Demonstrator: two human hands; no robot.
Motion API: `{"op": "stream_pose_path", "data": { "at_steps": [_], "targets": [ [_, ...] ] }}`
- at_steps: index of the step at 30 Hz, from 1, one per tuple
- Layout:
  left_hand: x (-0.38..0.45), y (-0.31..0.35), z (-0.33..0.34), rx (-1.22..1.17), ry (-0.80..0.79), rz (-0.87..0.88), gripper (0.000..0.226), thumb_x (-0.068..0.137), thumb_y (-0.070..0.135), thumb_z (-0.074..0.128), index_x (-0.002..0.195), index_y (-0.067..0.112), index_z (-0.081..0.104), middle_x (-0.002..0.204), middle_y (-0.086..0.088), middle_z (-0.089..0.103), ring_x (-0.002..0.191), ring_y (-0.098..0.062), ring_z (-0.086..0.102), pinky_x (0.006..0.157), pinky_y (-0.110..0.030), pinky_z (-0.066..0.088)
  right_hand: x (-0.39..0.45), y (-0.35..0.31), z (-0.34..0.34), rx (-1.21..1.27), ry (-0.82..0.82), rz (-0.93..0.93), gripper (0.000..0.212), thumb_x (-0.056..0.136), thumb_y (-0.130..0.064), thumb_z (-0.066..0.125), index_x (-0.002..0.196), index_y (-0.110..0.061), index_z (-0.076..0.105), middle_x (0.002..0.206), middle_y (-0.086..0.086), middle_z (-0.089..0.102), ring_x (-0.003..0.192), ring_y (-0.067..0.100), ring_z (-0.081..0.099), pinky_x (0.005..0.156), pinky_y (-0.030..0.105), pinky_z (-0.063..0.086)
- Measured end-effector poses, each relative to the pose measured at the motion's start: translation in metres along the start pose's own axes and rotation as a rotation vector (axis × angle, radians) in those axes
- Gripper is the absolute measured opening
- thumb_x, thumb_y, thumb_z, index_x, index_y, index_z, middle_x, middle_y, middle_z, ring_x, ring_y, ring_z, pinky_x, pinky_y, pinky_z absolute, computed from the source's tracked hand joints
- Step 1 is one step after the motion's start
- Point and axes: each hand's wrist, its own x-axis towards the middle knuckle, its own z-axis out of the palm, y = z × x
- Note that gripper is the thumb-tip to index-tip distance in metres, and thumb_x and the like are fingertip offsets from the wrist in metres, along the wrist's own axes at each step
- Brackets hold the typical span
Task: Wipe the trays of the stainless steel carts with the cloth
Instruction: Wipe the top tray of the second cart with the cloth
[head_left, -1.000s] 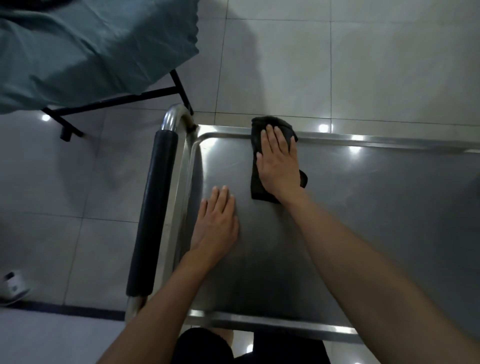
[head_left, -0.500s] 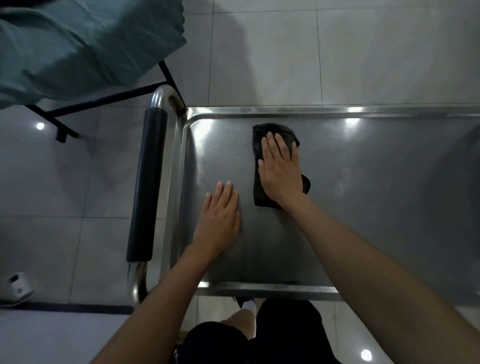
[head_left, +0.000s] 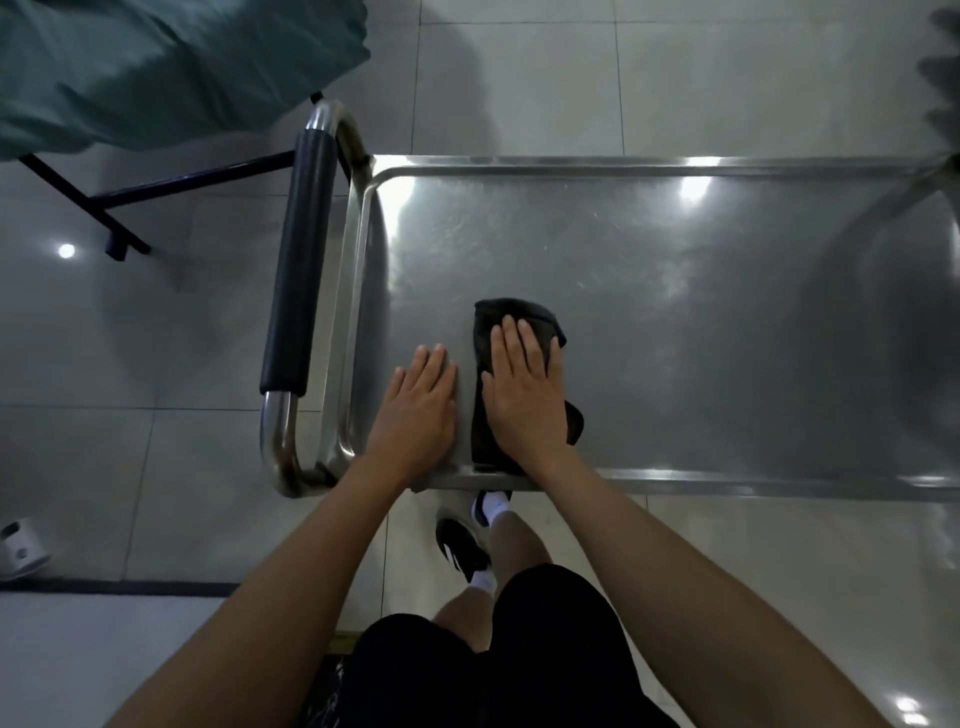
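Fingers (head_left: 511, 338) of the right hand (head_left: 524, 395) lie straight and flat on the dark cloth (head_left: 488, 338), pressing it to the tray (head_left: 727, 322) at its near left corner, close to the near rim. The left hand (head_left: 415, 410) rests just beside it, palm down, fingers extended, gripping nothing. Faint streaks show across the far left of the tray surface, so that part looks wiped; the broad stretch to the right looks less worked, and likely remains. Any lower trays of the cart are hidden. A black padded handle (head_left: 296, 270) runs along the left end.
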Motion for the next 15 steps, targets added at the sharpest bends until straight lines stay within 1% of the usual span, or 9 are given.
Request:
{"op": "stream_pose_path", "data": {
  "at_steps": [5,9,13,15],
  "targets": [
    [-0.009,0.008,0.006,0.002,-0.007,-0.018,0.059,0.104,0.030,0.030,0.156,0.012,0.012,0.164,-0.008,-0.002,0.151,-0.025,-0.009,0.123,-0.048,0.008,-0.034,0.003,-0.003,-0.013,-0.030,-0.025,0.062,0.105,-0.036,0.031,0.158,-0.008,0.020,0.166,0.011,0.018,0.155,0.025,0.011,0.122,0.056,0.015],
    [-0.012,0.014,0.010,0.024,-0.011,-0.010,0.059,0.103,0.033,0.031,0.155,0.010,0.015,0.164,-0.009,0.001,0.151,-0.027,-0.006,0.122,-0.051,0.010,-0.052,0.024,-0.008,-0.023,-0.031,-0.054,0.061,0.105,-0.036,0.031,0.158,-0.008,0.022,0.166,0.010,0.019,0.155,0.024,0.010,0.122,0.055,0.016],
    [-0.009,0.022,0.011,0.004,0.004,-0.037,0.058,0.102,0.035,0.032,0.153,0.010,0.018,0.164,-0.010,0.005,0.151,-0.028,-0.003,0.120,-0.054,0.011,-0.058,0.056,-0.014,-0.028,0.000,0.033,0.060,0.105,-0.036,0.033,0.157,-0.008,0.026,0.165,0.009,0.022,0.154,0.024,0.013,0.121,0.055,0.017],
    [-0.004,0.027,0.011,0.004,0.015,-0.022,0.058,0.102,0.035,0.032,0.154,0.011,0.019,0.164,-0.009,0.005,0.151,-0.027,-0.004,0.121,-0.054,0.010,-0.056,0.068,-0.017,-0.039,0.000,0.049,0.060,0.105,-0.036,0.033,0.157,-0.008,0.026,0.165,0.009,0.023,0.154,0.024,0.015,0.121,0.056,0.018]
  ]
}}
